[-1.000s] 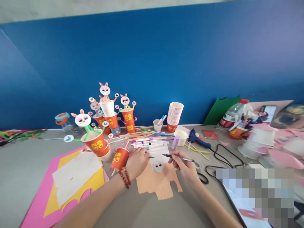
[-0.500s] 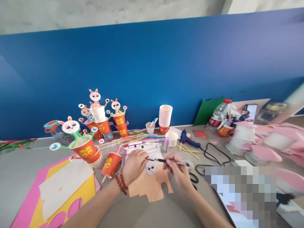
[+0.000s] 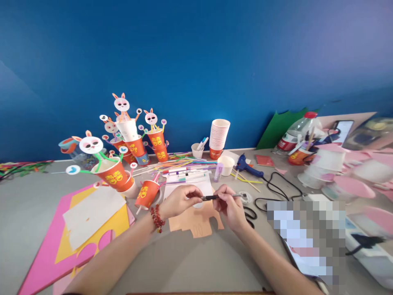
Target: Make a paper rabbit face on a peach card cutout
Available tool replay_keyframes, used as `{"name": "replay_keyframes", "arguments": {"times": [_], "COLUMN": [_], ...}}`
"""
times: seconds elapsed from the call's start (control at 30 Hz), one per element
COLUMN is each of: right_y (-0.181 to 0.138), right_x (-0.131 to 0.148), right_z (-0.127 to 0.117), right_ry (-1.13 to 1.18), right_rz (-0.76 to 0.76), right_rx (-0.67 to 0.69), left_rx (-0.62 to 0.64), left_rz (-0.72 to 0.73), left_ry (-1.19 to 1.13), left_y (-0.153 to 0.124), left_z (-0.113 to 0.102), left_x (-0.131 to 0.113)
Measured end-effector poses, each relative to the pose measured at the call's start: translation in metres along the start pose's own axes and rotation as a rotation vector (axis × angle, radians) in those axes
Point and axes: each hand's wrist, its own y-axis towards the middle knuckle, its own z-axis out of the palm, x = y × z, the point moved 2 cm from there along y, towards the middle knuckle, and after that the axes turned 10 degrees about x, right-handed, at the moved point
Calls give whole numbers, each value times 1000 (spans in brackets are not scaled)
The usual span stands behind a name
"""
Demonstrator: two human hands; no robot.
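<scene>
Your left hand [image 3: 179, 200] and right hand [image 3: 229, 208] meet over the middle of the gray table [image 3: 190, 266], forearms angling in from its near edge. Your right fingers grip the black pen [image 3: 219, 197], held level. Left fingertips pinch its end, just above the tan paper cutout [image 3: 192, 223].

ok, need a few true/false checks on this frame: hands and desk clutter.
The left hand and right hand both grip one pen. True.
The bead bracelet is on the right wrist. False: it is on the left wrist.
The blue glue gun lies on the table, in no hand. True.
The stack of paper cups lies tipped over. False: it stands upright near the blue wall.
</scene>
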Motion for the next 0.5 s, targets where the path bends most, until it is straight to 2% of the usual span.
{"name": "replay_keyframes", "arguments": {"times": [0.1,0.23,0.37,0.5], "right_y": [1,-1,-8,-15], "right_x": [-6,-8,-8,-14], "right_z": [1,3,7,13], "right_ry": [78,111,114,79], "right_rz": [-17,-73,-72,9], "right_rx": [-31,-28,12,76], "left_rx": [-62,-132,-143,-85], "left_rz": [-58,-71,-71,-33], "left_ry": [-77,25,112,128], "left_y": [0,-2,-14,-27], "left_z": [8,15,17,15], "left_x": [-1,-14,-20,-13]}}
